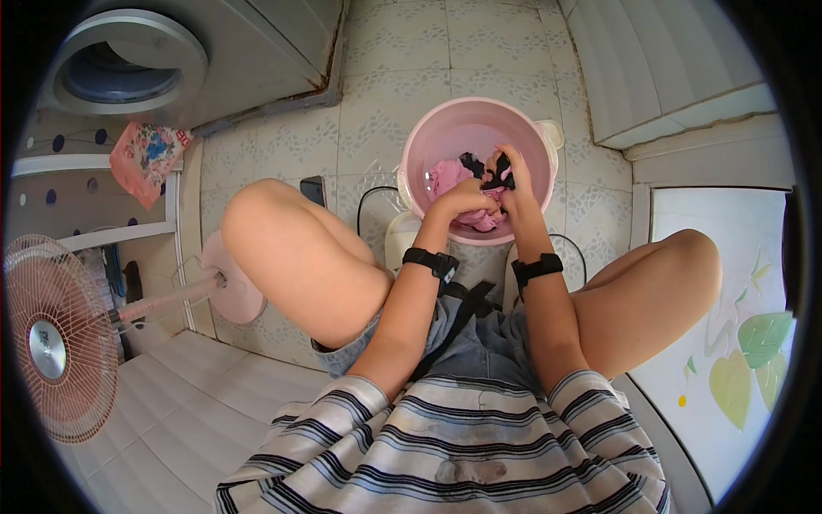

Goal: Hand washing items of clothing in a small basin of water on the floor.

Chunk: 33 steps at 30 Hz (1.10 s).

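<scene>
the patterned tile floor (pixel 390 128) is bordered at the upper left by a washing machine (pixel 240 56), and at the far left a pink fan (pixel 47 349) is seen. on the tiles, ahead of the seated person, a round pink basin (pixel 428 141) is set. inside it, pink cloth (pixel 447 176) is bunched together with black cloth (pixel 501 176); whether they are joined cannot be told. the pink cloth is gripped by the curled left hand (pixel 467 199), and the black cloth is grasped by the right hand (pixel 520 182). near the left knee (pixel 257 201), a dark phone (pixel 313 190) is laid flat.
</scene>
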Available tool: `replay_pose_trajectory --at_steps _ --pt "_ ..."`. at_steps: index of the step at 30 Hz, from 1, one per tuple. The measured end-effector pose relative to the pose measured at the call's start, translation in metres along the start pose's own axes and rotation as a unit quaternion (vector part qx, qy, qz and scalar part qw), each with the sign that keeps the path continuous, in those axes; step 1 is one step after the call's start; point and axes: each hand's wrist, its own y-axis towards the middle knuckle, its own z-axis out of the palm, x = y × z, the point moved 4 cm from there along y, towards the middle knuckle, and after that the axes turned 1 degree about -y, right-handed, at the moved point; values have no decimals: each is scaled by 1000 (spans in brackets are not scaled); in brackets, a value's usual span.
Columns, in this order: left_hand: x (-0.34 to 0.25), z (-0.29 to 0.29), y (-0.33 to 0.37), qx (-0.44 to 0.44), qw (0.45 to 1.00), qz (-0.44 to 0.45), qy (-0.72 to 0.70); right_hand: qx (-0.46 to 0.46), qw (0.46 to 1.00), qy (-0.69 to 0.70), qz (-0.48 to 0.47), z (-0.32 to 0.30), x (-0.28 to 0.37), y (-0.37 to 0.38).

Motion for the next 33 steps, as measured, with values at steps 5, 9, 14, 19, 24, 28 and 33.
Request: replay_pose_trajectory --at_steps 5,9,14,19,24,28,33 --pt "9 3 3 -30 977 8 -212 -87 981 -125 -117 23 6 -14" --pt "16 -2 9 -56 982 60 -169 -29 897 -414 -152 33 5 -17" --pt "20 12 9 -149 955 29 -257 20 756 -630 -177 22 -1 -12" --pt "50 12 25 -158 966 80 -191 25 729 -666 -159 29 -12 -15" --pt "43 14 30 -192 974 59 -107 -57 711 -678 -177 17 -13 -6" --pt "14 4 6 -225 972 -12 -75 -132 892 -380 -208 20 -5 -15" --pt "-13 -1 -9 -231 969 62 -56 -134 966 -158 -155 31 2 -21"
